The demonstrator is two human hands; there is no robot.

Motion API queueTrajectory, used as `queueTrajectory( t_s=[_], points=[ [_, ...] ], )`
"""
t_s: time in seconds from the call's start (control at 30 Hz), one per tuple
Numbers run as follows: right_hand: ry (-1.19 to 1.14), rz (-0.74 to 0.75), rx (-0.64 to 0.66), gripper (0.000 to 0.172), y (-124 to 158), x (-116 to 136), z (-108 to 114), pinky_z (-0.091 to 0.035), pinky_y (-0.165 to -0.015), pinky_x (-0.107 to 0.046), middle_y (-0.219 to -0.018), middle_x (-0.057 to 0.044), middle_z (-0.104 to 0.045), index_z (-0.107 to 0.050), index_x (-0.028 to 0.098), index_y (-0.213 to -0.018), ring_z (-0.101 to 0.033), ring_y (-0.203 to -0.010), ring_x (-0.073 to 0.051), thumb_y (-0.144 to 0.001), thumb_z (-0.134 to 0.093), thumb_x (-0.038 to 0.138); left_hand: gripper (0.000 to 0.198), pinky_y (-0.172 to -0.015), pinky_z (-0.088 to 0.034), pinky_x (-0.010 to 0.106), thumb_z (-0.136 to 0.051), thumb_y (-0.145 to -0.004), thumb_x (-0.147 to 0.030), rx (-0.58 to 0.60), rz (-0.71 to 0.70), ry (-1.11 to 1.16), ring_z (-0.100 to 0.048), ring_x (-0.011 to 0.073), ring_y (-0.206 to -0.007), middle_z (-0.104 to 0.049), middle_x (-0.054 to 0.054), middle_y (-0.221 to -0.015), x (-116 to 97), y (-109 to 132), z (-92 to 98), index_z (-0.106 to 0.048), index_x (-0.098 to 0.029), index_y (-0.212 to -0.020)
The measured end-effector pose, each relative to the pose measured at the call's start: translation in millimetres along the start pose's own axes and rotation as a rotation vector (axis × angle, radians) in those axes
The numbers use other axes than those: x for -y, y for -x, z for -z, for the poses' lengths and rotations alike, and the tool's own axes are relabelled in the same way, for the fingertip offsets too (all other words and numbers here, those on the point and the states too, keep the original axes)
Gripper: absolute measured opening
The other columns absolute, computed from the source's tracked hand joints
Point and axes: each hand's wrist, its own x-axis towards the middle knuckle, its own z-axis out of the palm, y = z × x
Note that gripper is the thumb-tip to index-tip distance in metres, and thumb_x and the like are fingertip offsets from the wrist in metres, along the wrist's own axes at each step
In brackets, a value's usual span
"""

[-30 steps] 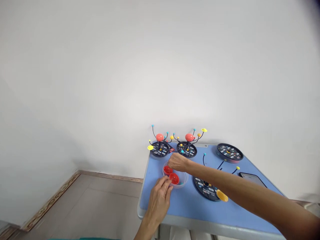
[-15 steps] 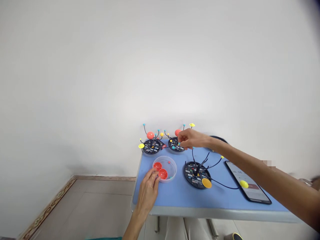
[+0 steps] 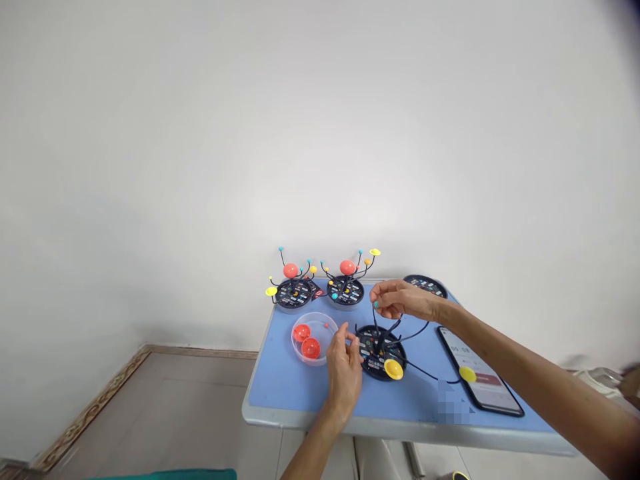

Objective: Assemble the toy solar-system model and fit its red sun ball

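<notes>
A black round base (image 3: 376, 348) with thin black arms and a yellow-orange disc stands mid-table on the blue table (image 3: 295, 387). My right hand (image 3: 400, 300) hovers above it, fingers pinched on a thin black arm tipped with a small teal ball. My left hand (image 3: 345, 367) rests just left of the base, fingers loosely curled at its rim, holding nothing visible. A clear round dish (image 3: 310, 339) with two red half-shells lies left of that hand.
Two finished planet models (image 3: 293, 288) (image 3: 346, 285) stand at the table's back edge, and a bare black base (image 3: 425, 285) sits behind my right hand. A phone (image 3: 477, 380) with a yellow ball on it lies at the right. Tiled floor lies left.
My right hand came from the dish over to the middle base, now holding a teal-tipped arm. My left hand left the dish and moved right to the base's rim. The view shifted.
</notes>
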Motion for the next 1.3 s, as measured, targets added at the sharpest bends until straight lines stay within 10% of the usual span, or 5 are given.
queueTrajectory(
  t_s=[0.33,1.3],
  points=[
    [0.003,0.005,0.117,0.04,-18.4,-17.3,-5.8,-0.044,-0.051,-0.025,-0.066,-0.001,-0.068,-0.063,0.014,-0.078,-0.063,-0.057,-0.013,-0.056,-0.086,0.038,0.047,-0.041,-0.045,0.02,-0.053,-0.087,-0.048,-0.057,0.18,0.126,-0.055,0.0095,-0.047,-0.062,0.003,-0.074,-1.9,-13.5,-18.4,-0.061,-0.01,-0.114],
    [0.284,0.069,0.203,0.03,-43.2,-33.7,-14.3,-0.04,-0.049,-0.024,-0.058,0.004,-0.061,-0.062,0.017,-0.075,-0.055,-0.052,-0.012,-0.059,-0.077,0.037,0.031,-0.041,-0.039,0.016,-0.045,-0.091,-0.036,0.004,0.082,0.154,-0.049,0.0067,-0.047,-0.054,-0.001,-0.065,-1.2,-15.1,-20.7,-0.062,-0.016,-0.075]
  ],
)
